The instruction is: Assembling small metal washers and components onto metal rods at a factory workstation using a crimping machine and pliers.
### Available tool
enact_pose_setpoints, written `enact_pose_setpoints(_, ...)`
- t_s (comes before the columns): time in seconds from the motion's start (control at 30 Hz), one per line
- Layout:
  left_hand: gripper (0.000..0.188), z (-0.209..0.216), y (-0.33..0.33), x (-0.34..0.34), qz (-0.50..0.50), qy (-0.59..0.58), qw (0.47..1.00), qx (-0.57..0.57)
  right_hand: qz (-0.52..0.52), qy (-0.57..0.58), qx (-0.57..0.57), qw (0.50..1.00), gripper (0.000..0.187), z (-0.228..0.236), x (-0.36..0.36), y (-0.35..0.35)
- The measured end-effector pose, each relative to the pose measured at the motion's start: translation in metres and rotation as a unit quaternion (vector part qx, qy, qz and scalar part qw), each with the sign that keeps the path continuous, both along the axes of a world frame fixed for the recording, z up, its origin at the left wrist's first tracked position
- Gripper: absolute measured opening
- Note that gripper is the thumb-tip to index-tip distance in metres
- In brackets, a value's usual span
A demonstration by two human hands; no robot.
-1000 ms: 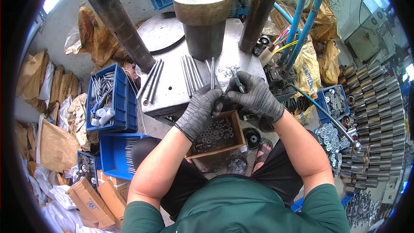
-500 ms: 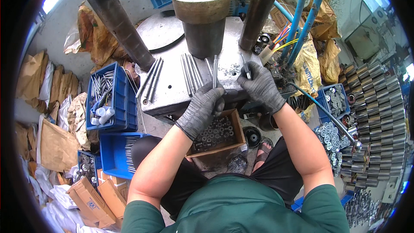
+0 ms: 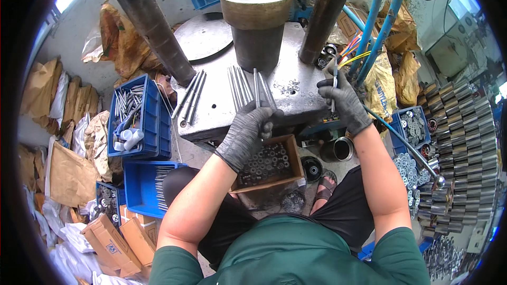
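Observation:
My left hand, in a dark grey glove, is closed around a slim metal rod that stands nearly upright above the front edge of the metal plate. Beside it another rod slants; whether my fingers touch that one I cannot make out. My right hand, gloved too, is raised past the plate's right corner. Its fingers pinch a thin pen-shaped tool, dark with a silvery part, held upright. Small metal rings lie scattered on the plate between my hands. More rods lie in a row left of my left hand.
A thick steel cylinder and two dark columns rise from the plate. Further rods lie at its left. Below stands a cardboard box of small round parts. Blue crates flank my left; stacked metal tubes fill the right.
My right hand has moved right and slightly up with the pen-shaped tool, away from the rods. My left hand keeps its hold on the rod. The view has shifted slightly.

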State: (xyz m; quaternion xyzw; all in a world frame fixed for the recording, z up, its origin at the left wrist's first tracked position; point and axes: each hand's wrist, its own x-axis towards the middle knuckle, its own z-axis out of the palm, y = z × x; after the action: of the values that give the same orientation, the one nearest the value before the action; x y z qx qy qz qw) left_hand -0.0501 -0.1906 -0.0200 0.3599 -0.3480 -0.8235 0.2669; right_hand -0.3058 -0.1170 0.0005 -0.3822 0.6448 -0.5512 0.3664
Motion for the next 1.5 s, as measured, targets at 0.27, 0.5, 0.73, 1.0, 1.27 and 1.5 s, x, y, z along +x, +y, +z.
enact_pose_setpoints(0.27, 0.005, 0.007, 0.001, -0.002, 0.031, 0.043, 0.998, 0.03, 0.116, 0.448, -0.108, 0.88, 0.065, 0.022, 0.045, 0.045)
enact_pose_setpoints(0.5, 0.001, -0.001, -0.001, -0.003, 0.018, 0.031, 0.998, 0.045, 0.118, 0.598, -0.168, 0.775, 0.042, 0.034, 0.053, 0.044)
enact_pose_setpoints(0.73, 0.001, 0.001, 0.002, -0.003, 0.016, 0.044, 0.998, 0.046, 0.146, 0.598, -0.17, 0.77, 0.045, 0.035, 0.052, 0.045)
enact_pose_setpoints(1.0, 0.005, 0.005, 0.004, -0.001, 0.01, 0.038, 0.999, 0.005, 0.148, 0.604, -0.152, 0.768, 0.045, 0.033, 0.051, 0.046)
enact_pose_setpoints(1.27, 0.008, 0.004, 0.004, 0.0, 0.01, 0.043, 0.999, -0.007, 0.154, 0.59, -0.155, 0.777, 0.04, 0.033, 0.051, 0.045)
enact_pose_setpoints(1.5, 0.009, 0.007, 0.006, -0.001, 0.003, 0.037, 0.999, -0.028, 0.155, 0.6, -0.142, 0.772, 0.04, 0.032, 0.051, 0.047)
